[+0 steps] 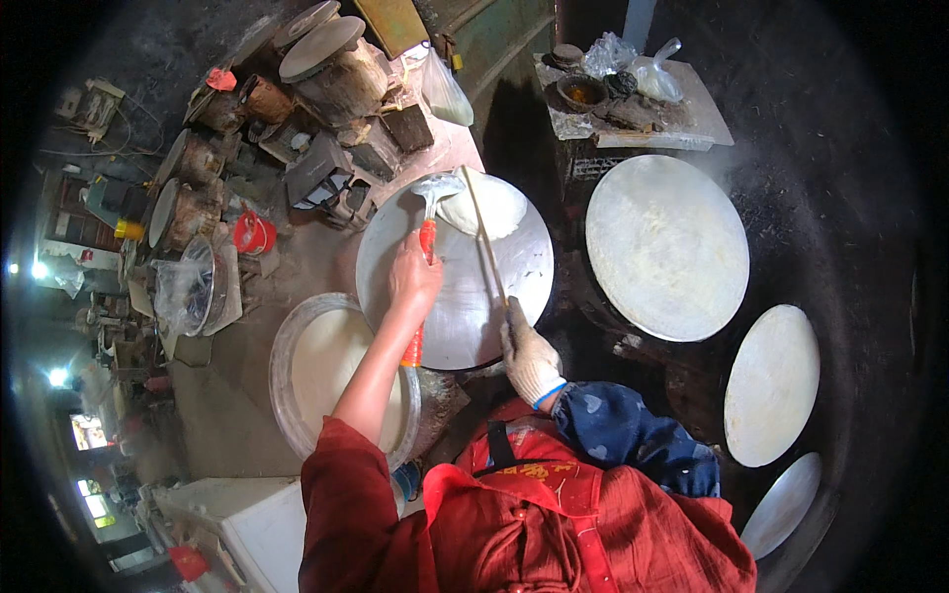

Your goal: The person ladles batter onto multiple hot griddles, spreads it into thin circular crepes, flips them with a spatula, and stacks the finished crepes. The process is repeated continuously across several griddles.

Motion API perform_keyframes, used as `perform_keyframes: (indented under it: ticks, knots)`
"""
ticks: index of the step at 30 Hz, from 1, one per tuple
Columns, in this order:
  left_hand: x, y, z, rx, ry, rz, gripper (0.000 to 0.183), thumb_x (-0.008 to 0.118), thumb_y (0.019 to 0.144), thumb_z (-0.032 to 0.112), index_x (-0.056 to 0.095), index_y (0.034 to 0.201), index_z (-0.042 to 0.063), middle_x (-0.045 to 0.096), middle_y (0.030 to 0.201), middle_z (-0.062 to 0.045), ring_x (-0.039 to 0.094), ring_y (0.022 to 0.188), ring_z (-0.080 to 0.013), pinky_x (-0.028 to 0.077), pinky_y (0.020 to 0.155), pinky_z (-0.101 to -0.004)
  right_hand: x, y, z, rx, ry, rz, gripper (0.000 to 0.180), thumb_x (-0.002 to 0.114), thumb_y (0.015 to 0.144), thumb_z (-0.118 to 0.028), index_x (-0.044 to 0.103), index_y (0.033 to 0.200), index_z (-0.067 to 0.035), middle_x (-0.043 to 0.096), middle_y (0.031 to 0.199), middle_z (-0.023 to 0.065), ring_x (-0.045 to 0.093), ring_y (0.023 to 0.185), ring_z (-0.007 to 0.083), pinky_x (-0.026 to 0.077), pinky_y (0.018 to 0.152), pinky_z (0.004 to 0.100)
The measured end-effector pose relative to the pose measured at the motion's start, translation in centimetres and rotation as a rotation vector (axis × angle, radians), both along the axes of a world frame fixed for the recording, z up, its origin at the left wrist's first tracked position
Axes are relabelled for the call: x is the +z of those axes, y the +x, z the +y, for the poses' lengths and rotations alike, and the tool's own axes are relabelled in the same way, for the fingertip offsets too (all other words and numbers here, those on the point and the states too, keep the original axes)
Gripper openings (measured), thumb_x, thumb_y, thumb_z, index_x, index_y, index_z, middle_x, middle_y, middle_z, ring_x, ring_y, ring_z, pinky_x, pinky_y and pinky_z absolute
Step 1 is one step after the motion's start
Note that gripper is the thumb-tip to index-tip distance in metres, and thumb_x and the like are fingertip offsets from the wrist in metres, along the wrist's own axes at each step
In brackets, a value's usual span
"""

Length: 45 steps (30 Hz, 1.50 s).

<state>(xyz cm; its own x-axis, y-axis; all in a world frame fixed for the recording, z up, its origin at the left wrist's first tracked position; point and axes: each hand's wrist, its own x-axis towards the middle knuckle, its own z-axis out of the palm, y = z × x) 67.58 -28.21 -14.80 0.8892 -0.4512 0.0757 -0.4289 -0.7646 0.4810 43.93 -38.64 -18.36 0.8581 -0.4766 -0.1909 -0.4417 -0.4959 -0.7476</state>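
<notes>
My left hand (415, 274), bare, grips the red-orange handle of a metal ladle (428, 241). The ladle's bowl is over the far part of a round metal griddle (452, 296), beside a patch of white batter (493, 207). In a white knitted glove, my right hand (528, 352) holds one end of a long thin stick (487, 244). The stick reaches across the griddle, and its far part lies over the batter. Left of the griddle stands a large round tub (284, 370) holding pale batter (330, 356), partly hidden by my left forearm.
Right of me are a large round griddle with a pale layer (667, 248) and two more round plates (771, 385). Beyond stands a small table (697, 104) with a bowl (582, 93) and plastic bags. Stumps (341, 81) and a red bucket (254, 233) are at the left.
</notes>
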Motion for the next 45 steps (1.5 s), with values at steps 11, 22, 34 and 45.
perform_keyframes:
  ticks: [11, 22, 34, 45]
  knots:
    - [-2.4, 2.9, 3.7, 0.027, -0.012, 0.013, 0.046, 0.075, 0.087, 0.010, 0.059, 0.130, 0.007, 0.071, 0.113, -0.023, 0.069, 0.109, -0.0444, 0.055, 0.094, -0.0550, -0.5, -1.3, 0.3, -0.183, -0.207, 0.074, 0.056, 0.048, 0.111, -0.036, 0.034, 0.164, -0.021, 0.070, 0.114, 0.0261, 0.072, 0.093, 0.0496, 0.056, 0.078, 0.0599]
    - [-3.0, 3.0, 6.6, 0.057, -0.203, 0.107, 0.038, 0.072, 0.085, 0.007, 0.061, 0.121, 0.007, 0.072, 0.102, -0.024, 0.069, 0.100, -0.0469, 0.054, 0.087, -0.0563, -1.2, 1.6, 2.6, 0.025, -0.240, 0.187, 0.067, 0.057, 0.105, -0.023, 0.028, 0.166, -0.024, 0.070, 0.112, 0.0247, 0.073, 0.094, 0.0474, 0.057, 0.075, 0.0590]
    - [-3.7, 0.1, 14.7, 0.180, -0.217, 0.186, 0.040, 0.069, 0.087, 0.008, 0.063, 0.126, 0.009, 0.072, 0.103, -0.020, 0.071, 0.097, -0.0424, 0.056, 0.086, -0.0502, -0.7, 5.7, 3.7, 0.186, -0.270, 0.074, 0.054, 0.052, 0.110, -0.030, 0.039, 0.161, -0.016, 0.072, 0.107, 0.0304, 0.072, 0.091, 0.0491, 0.056, 0.076, 0.0578]
    - [-3.3, -4.9, 23.8, 0.320, -0.263, 0.280, 0.046, 0.072, 0.088, 0.010, 0.065, 0.133, 0.008, 0.073, 0.101, -0.016, 0.072, 0.091, -0.0342, 0.058, 0.086, -0.0447, 1.9, 5.7, -0.7, 0.175, -0.282, -0.009, 0.053, 0.059, 0.107, -0.024, 0.049, 0.159, -0.020, 0.074, 0.113, 0.0253, 0.074, 0.101, 0.0442, 0.058, 0.084, 0.0518]
